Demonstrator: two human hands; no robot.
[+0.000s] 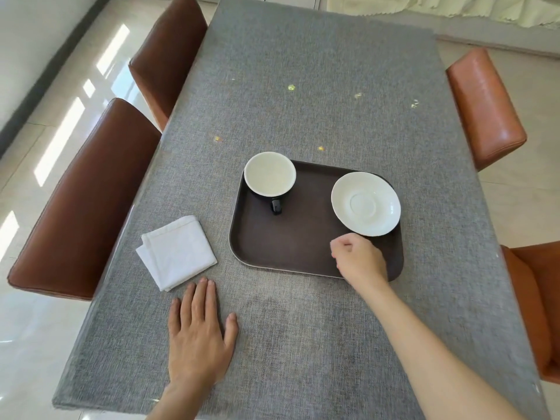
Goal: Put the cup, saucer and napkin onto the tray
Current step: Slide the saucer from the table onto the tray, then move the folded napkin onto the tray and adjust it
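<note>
A dark brown tray (291,247) lies on the grey table. In its far left corner stands a cup (269,174), black outside and white inside, its handle pointing toward me. A white saucer (365,204) sits in the tray's far right part. A folded white napkin (176,252) lies on the table, left of the tray. My right hand (359,257) hovers over the tray's near right area just below the saucer, fingers curled, holding nothing. My left hand (200,331) rests flat on the table, just below the napkin, fingers spread.
The table (318,86) is covered in grey cloth. Two brown leather chairs (81,207) stand along its left side and orange chairs (485,107) along the right. Glossy floor tiles surround the table.
</note>
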